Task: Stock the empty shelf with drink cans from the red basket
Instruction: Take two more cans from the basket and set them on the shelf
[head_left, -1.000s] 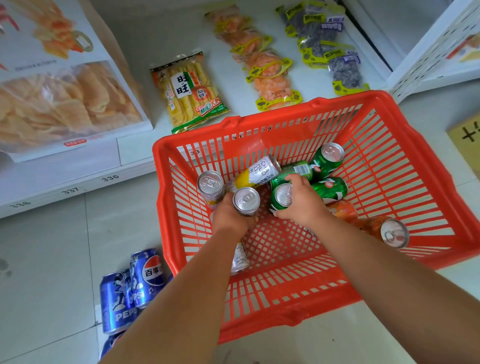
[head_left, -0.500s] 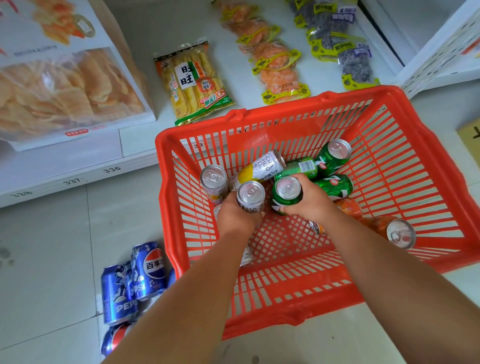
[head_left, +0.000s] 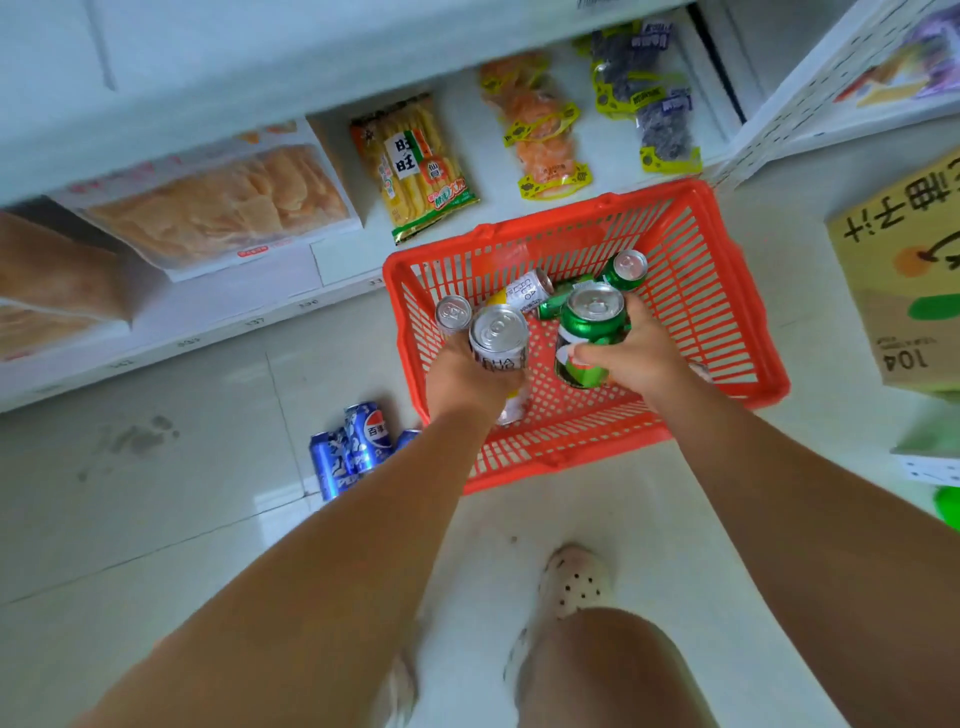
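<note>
The red basket (head_left: 727, 291) stands on the floor before the low shelf. My left hand (head_left: 462, 384) grips a white can (head_left: 500, 338), held upright above the basket's left side. My right hand (head_left: 639, 358) grips a green can (head_left: 589, 332), also upright and lifted over the basket's middle. Several cans stay inside: a silver-topped one (head_left: 453, 313) at the left, a white and yellow one (head_left: 527, 293) lying down, a green one (head_left: 627, 269) at the back.
Three blue Pepsi cans (head_left: 358, 447) stand on the floor left of the basket. Snack packs (head_left: 415, 161) lie on the low white shelf (head_left: 291, 291). A cardboard box (head_left: 904, 270) sits at the right. My foot in a spotted shoe (head_left: 571, 582) is below.
Both hands have lifted their cans up out of the basket. The view has pulled back and higher, so the basket looks smaller and my legs show.
</note>
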